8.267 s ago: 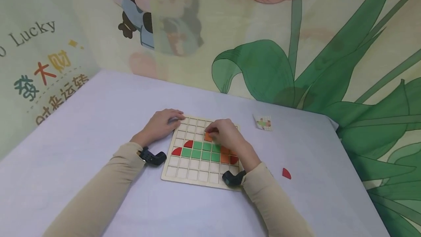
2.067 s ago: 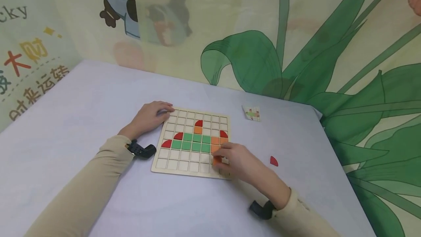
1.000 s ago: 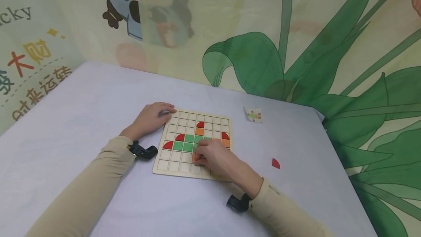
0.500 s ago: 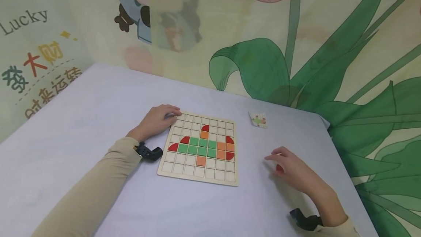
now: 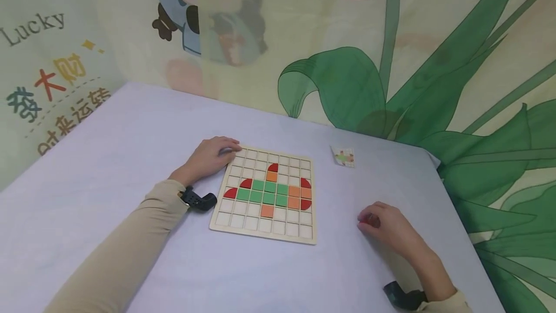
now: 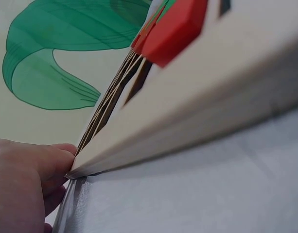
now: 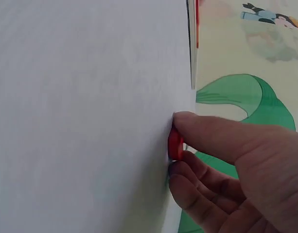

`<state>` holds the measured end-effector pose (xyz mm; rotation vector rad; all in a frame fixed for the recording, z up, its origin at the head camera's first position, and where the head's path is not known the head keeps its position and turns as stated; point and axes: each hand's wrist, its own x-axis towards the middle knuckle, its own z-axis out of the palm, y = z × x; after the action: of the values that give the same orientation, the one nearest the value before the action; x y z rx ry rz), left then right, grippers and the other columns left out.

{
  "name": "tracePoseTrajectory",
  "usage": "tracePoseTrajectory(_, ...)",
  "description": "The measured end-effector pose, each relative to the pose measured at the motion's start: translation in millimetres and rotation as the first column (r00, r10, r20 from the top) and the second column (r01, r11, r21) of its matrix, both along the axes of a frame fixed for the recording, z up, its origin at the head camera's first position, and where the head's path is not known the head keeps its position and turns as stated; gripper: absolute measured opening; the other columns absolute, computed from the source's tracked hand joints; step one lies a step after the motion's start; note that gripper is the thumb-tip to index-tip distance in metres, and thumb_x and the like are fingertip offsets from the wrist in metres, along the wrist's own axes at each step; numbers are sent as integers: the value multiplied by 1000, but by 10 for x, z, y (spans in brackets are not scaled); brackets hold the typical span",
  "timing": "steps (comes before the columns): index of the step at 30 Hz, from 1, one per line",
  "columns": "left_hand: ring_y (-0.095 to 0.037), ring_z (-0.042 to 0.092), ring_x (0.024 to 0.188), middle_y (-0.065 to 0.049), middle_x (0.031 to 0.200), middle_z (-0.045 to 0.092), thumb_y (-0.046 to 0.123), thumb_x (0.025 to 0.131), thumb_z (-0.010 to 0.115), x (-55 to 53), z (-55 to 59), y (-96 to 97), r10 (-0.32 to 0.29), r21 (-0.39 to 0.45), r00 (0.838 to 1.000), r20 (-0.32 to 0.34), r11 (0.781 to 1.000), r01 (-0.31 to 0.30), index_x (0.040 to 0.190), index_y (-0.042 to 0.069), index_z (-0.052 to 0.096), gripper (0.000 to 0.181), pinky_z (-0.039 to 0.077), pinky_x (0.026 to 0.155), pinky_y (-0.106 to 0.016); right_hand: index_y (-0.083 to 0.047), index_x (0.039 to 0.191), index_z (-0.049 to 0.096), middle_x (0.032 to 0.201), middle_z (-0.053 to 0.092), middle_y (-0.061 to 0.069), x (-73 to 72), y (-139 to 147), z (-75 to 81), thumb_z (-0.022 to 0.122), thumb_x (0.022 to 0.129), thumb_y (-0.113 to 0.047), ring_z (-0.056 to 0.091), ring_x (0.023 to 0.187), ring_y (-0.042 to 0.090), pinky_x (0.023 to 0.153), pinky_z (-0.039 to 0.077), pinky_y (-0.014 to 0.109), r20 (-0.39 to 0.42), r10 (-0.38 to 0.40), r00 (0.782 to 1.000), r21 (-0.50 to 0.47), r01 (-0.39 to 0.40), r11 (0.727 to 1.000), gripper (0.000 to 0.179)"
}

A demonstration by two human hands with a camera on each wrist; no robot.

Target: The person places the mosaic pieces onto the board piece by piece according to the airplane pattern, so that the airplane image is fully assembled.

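Note:
A square wooden grid board (image 5: pixel 262 237) lies on the table with a pattern of tiles in its cells. My left hand (image 5: pixel 207 159) holds the board's far left corner, fingers and thumb at its edge. Several green square tiles (image 5: pixel 269 198) form the middle, with orange square tiles (image 5: pixel 267 211) at the right, above and below. Red quarter-circle tiles (image 5: pixel 230 192) sit at the outer ends. Right of the board, my right hand (image 5: pixel 391 227) pinches a loose red quarter-circle tile (image 7: pixel 175 144) between thumb and fingers, close over the tabletop.
A small pattern card (image 5: pixel 344 157) with a raised left edge lies behind and right of the board. White cloth (image 5: pixel 152 264) covers the table, and a printed backdrop (image 5: pixel 243 86) hangs behind it. Each wrist wears a black camera (image 5: pixel 202 202).
An orange tile was placed below the green rows. My right hand then left the board for the right side, and its fingers have closed on the loose red tile. My left hand stayed at the corner.

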<state>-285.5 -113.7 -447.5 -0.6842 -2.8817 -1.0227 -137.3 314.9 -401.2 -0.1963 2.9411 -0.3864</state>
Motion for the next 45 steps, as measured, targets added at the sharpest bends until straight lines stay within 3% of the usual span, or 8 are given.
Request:
tracePoseTrajectory(6, -30, 45, 132, -7, 134, 57, 20, 92, 54, -22, -29, 21, 1, -10, 1000, -10, 1000, -2, 119, 12, 65, 30, 30, 112, -51, -19, 85, 70, 79, 59, -6, -50, -260, -11, 78, 78, -15, 52, 74, 10, 67, 52, 22, -40, -4, 999, -50, 2, 999, 11)
tracePoseTrajectory(9, -30, 45, 132, -8, 135, 57, 20, 93, 53, -20, -37, 22, 1, -17, 1000, -7, 1000, -1, 119, 12, 65, 30, 29, 112, -52, -20, 85, 73, 80, 63, -8, -88, -532, 12, 78, 77, -14, 57, 77, 8, 72, 55, 22, -61, -6, 998, -153, -4, 988, 12)
tracePoseTrajectory(17, -31, 44, 133, -8, 135, 56, 19, 93, 53, -8, -51, 41, 0, -2, 1000, 9, 1000, 0, 120, 12, 65, 31, 29, 113, -51, -18, 89, 73, 86, 69, -8, -39, -1451, -11, 76, 80, -12, 64, 73, 3, 68, 56, 16, 2, 153, 988, -479, -133, 868, 11)
tracePoseTrajectory(20, -31, 44, 132, -7, 135, 56, 20, 93, 53, -5, -52, 70, 1, 1, 1000, 11, 1000, -1, 120, 12, 65, 31, 29, 113, -51, -19, 85, 74, 80, 69, -10, -27, -1606, -74, 77, 79, -16, 60, 67, 2, 62, 54, 16, -9, 183, 983, -484, -164, 860, 8)
tracePoseTrajectory(26, -30, 46, 131, -7, 135, 57, 21, 93, 54, -12, -57, 105, -7, 3, 1000, 5, 1000, 7, 120, 13, 65, 30, 31, 112, -50, -22, 83, 74, 70, 64, -15, -26, -1647, -183, 79, 77, -24, 52, 63, 2, 55, 47, 16, -44, 172, 984, -389, -175, 905, 8)
tracePoseTrajectory(32, -29, 45, 132, -7, 134, 57, 20, 93, 54, -17, -32, 47, 11, -13, 1000, 8, 1000, -11, 120, 14, 65, 30, 31, 112, -49, -21, 85, 74, 75, 64, -14, -13, -1698, -183, 78, 78, -26, 50, 66, 3, 57, 46, 15, -70, 208, 976, -354, -219, 909, 9)
tracePoseTrajectory(41, -29, 43, 133, -6, 136, 56, 20, 94, 54, -29, 11, 23, 12, -13, 1000, 24, 1000, -12, 121, 14, 64, 30, 29, 114, -50, -23, 107, 72, 94, 66, -12, -46, -1671, -194, 70, 86, -16, 56, 85, 2, 75, 51, 19, -176, 277, 945, -400, -325, 857, 22)
tracePoseTrajectory(45, -30, 43, 134, -7, 137, 55, 20, 94, 53, -24, 23, 25, 18, -19, 999, 32, 1000, -17, 122, 14, 64, 31, 28, 114, -50, -23, 103, 71, 90, 65, -14, -58, -1669, -204, 70, 86, -18, 54, 79, 3, 69, 50, 18, -147, 264, 953, -433, -302, 850, 18)
